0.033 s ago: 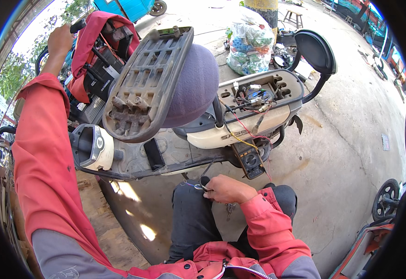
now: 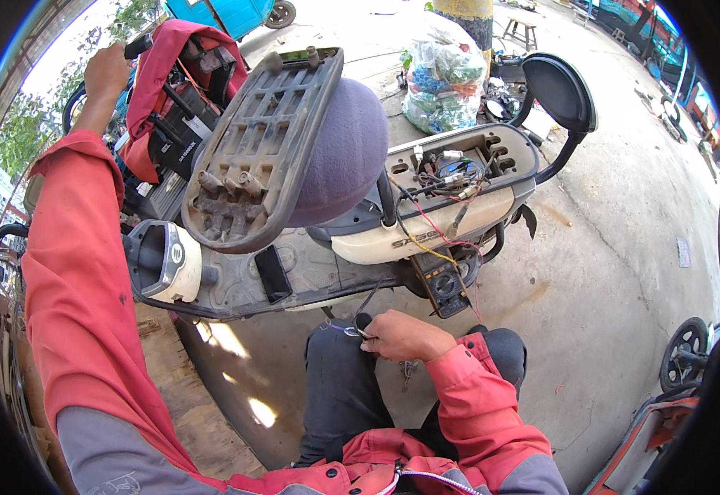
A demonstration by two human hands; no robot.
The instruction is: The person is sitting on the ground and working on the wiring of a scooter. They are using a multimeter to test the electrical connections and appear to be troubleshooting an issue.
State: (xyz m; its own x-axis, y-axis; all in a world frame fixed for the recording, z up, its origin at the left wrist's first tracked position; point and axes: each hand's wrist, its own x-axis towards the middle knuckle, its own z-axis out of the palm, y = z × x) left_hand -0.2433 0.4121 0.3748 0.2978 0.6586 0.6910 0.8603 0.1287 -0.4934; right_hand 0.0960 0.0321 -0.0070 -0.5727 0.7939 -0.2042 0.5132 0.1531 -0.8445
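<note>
My left hand (image 2: pixel 106 76) is closed round the scooter's handlebar grip (image 2: pixel 138 46), whose black end sticks out past it. Above my knee my right hand (image 2: pixel 408 333) pinches a small dark thing with a shiny metal ring (image 2: pixel 356 330); its exact kind is unclear. Beneath that hand some small key-like metal pieces (image 2: pixel 408 373) show. In front of me stands the electric scooter (image 2: pixel 426 235), its seat (image 2: pixel 253 148) tipped up to show the underside. Loose wires and connectors (image 2: pixel 452 173) lie in the open seat compartment. A multimeter (image 2: pixel 444 285) leans at the scooter's near side, beside red and yellow wires.
A black phone (image 2: pixel 273 274) lies on the footboard. Behind the scooter stand a clear bag of waste (image 2: pixel 445 74) and a yellow-and-black pillar (image 2: pixel 467 21). The padded backrest (image 2: pixel 560 92) juts out at the rear. Another wheel (image 2: pixel 684 355) is at the right.
</note>
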